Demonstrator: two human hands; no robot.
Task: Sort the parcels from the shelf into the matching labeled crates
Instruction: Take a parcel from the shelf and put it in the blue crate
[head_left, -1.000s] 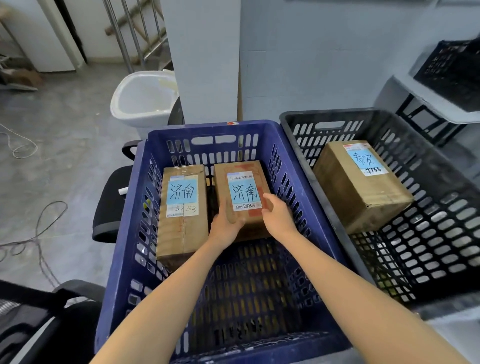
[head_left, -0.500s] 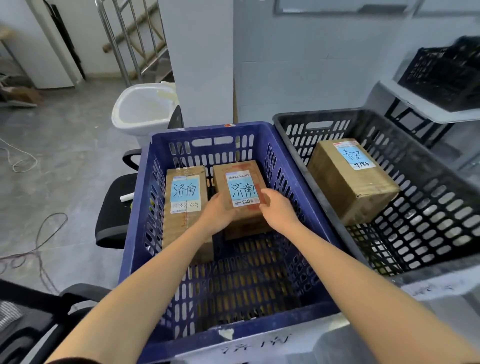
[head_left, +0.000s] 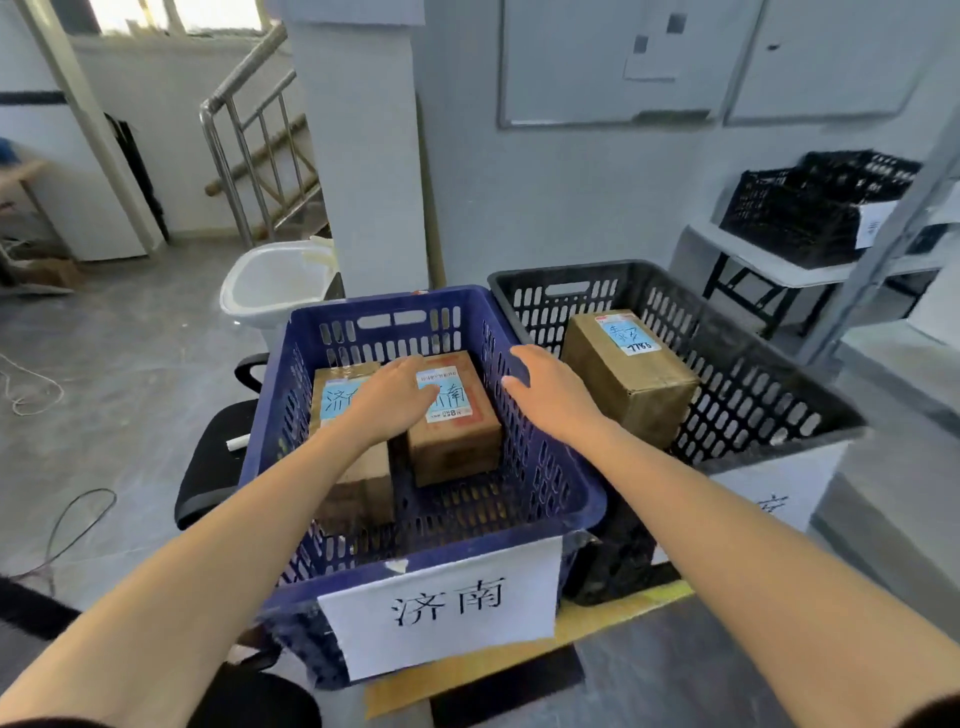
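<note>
Blue crate (head_left: 441, 551): front sheet reads 济南; holds two parcels side by side on its floor.
Right parcel (head_left: 457, 436): upright and flat on the crate floor, blue label facing up, the same two characters partly readable; matches the crate.
Left parcel (head_left: 358, 483): just beside it, label partly covered by the forearm.
Left hand (head_left: 392, 397): fingers spread and slack, hovering over the gap between the two parcels, gripping nothing; contact with the label cannot be told.
Right hand (head_left: 553, 395): fingers loose and empty, above the blue crate's right rim, clear of the parcel.
Black crate (head_left: 769, 395): alongside on the right, one parcel (head_left: 631, 379) with a different label inside.
Step in hand: judged as letting go after placing.
Doing it well: lift both hands straight up so no sleeve or finger drags the parcel; leave labels facing up for checking; then fetch the next parcel from the shelf.
</note>
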